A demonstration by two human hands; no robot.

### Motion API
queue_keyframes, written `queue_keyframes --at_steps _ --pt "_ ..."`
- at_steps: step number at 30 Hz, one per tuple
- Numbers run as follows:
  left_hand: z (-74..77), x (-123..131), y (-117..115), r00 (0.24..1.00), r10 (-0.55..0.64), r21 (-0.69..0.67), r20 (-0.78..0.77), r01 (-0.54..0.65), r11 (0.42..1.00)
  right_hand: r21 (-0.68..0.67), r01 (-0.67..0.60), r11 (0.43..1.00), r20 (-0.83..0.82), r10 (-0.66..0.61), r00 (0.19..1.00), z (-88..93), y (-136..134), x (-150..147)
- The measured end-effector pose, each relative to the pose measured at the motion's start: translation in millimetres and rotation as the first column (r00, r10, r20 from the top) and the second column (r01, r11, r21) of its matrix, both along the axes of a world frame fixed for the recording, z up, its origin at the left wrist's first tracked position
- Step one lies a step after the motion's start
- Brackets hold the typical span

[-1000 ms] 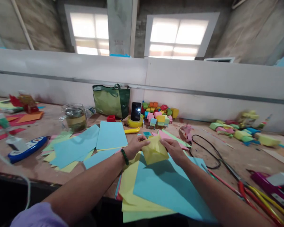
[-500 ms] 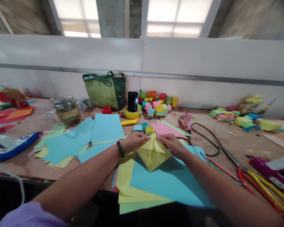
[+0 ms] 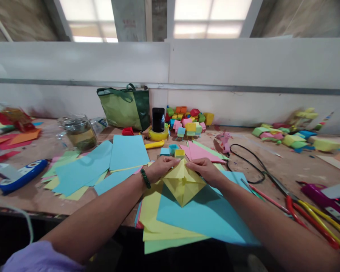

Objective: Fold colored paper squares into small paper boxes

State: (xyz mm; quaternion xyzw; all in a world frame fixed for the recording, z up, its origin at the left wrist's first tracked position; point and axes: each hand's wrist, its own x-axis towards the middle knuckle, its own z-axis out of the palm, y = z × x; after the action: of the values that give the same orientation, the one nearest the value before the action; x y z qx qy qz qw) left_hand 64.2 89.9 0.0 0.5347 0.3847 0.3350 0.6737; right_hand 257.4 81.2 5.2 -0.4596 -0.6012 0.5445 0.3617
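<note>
Between my hands is a partly folded sheet of yellow paper (image 3: 183, 185), diamond-shaped, with a point toward me and creased flaps near its top. My left hand (image 3: 163, 168), with a dark green bead bracelet on the wrist, pinches its upper left edge. The upper right edge is pinched by my right hand (image 3: 205, 170). Beneath lies a blue sheet (image 3: 206, 219) over yellow sheets (image 3: 155, 226) at the front of the table. Just beyond my fingertips stand a small yellow paper box (image 3: 179, 153) and blue paper boxes (image 3: 173, 149).
Scissors (image 3: 289, 200) lie at right beside a purple power strip (image 3: 325, 202). A pink glue gun (image 3: 224, 142) trails a black cord. Left are a glass jug (image 3: 78, 132), loose blue sheets (image 3: 83, 166) and a blue power strip (image 3: 24, 175). Behind stand a phone (image 3: 158, 120) and a green bag (image 3: 126, 107).
Both hands keep their pinch on the yellow paper, which has barely moved. Its upper flaps look slightly more spread. The camera view has shifted a little.
</note>
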Motion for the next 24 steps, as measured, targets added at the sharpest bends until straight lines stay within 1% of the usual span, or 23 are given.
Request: queue_keyframes --at_steps 5,11,18,24 --pt "-2.8 1.2 0.1 0.999 0.032 0.04 -0.034 -0.031 0.999 -0.008 -0.021 1.0 0.036 0.021 0.999 -3.3 -0.4 -0.9" --pt "-2.5 0.7 1.7 0.994 0.078 0.084 -0.07 -0.072 0.994 0.007 -0.004 1.0 0.055 0.004 0.999 -5.7 -1.0 -2.9" --pt "-3.9 1.7 2.7 0.992 0.107 0.074 -0.064 -0.102 0.992 0.029 0.06 0.998 0.051 -0.062 0.997 -6.1 -1.4 -5.4" --pt "-2.8 2.2 2.0 0.994 0.098 0.071 -0.052 -0.094 0.993 0.026 0.061 0.998 0.057 -0.062 0.996 -5.4 -2.2 -6.5"
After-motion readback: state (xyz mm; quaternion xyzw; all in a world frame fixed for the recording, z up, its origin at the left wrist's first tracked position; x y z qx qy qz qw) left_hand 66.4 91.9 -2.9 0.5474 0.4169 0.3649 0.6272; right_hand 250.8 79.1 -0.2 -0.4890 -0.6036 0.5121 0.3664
